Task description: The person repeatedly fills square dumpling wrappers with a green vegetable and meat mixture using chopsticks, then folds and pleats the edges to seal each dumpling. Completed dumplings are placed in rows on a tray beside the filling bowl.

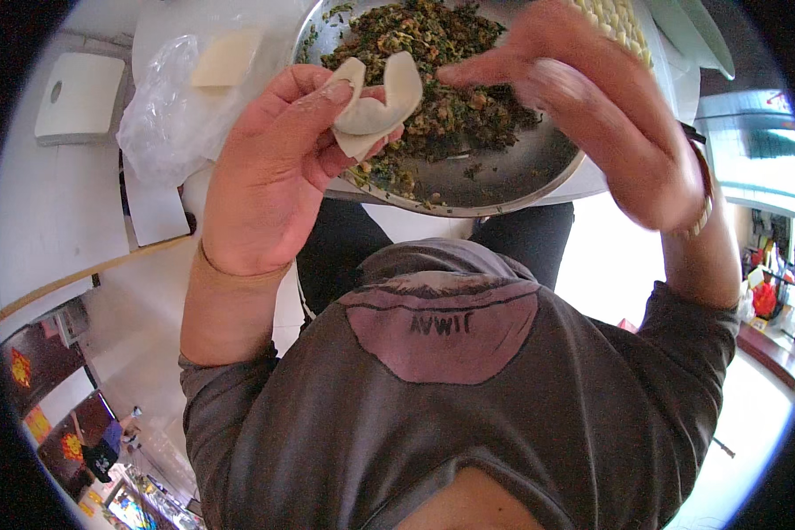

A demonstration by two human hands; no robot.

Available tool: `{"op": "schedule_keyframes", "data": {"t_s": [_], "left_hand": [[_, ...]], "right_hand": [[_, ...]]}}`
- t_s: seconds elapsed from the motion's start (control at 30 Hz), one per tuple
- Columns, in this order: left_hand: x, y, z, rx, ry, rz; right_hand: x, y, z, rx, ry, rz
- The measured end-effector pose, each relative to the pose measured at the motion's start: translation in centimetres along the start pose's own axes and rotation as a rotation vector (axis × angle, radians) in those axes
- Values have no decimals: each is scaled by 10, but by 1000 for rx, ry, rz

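My left hand (265, 159) pinches a folded wonton wrapper (377, 116) between thumb and fingers. The pale dough bends into a U, with two rounded ends standing up and a pointed corner hanging below. Behind it is a wide metal bowl (543, 175) of chopped filling (437, 40), dark green and brown with small pinkish bits. Over the bowl's right side hovers my right hand (589, 112), blurred by motion. Its index finger points toward the wrapper without touching it, and I see nothing held there.
Flat dough wrappers (225, 58) lie on a clear plastic bag (165, 119) left of the bowl. Further left is a white square stool (79, 96) with a hole. Pale bumpy pieces in rows (616, 26) sit at upper right, beside a pale green edge (695, 33).
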State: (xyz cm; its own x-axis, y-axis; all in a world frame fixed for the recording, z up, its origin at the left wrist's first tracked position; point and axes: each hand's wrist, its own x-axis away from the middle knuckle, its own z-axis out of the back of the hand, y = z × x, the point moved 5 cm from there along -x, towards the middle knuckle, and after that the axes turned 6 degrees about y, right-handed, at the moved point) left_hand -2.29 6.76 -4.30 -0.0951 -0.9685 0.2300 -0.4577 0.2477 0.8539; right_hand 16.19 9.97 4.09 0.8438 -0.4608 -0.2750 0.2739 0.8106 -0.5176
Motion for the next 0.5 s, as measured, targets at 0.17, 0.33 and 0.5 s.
{"op": "schedule_keyframes", "data": {"t_s": [0.17, 0.33, 0.5], "left_hand": [[-6, -5, -3, -60, -63, 34], [0, 0, -9, 3, -140, 23], [2, 4, -6, 44, -62, -27]], "right_hand": [[2, -32, -6, 252, 12, 73], [13, -27, -11, 513, -17, 21], [6, -29, -13, 322, 154, 183]]}}
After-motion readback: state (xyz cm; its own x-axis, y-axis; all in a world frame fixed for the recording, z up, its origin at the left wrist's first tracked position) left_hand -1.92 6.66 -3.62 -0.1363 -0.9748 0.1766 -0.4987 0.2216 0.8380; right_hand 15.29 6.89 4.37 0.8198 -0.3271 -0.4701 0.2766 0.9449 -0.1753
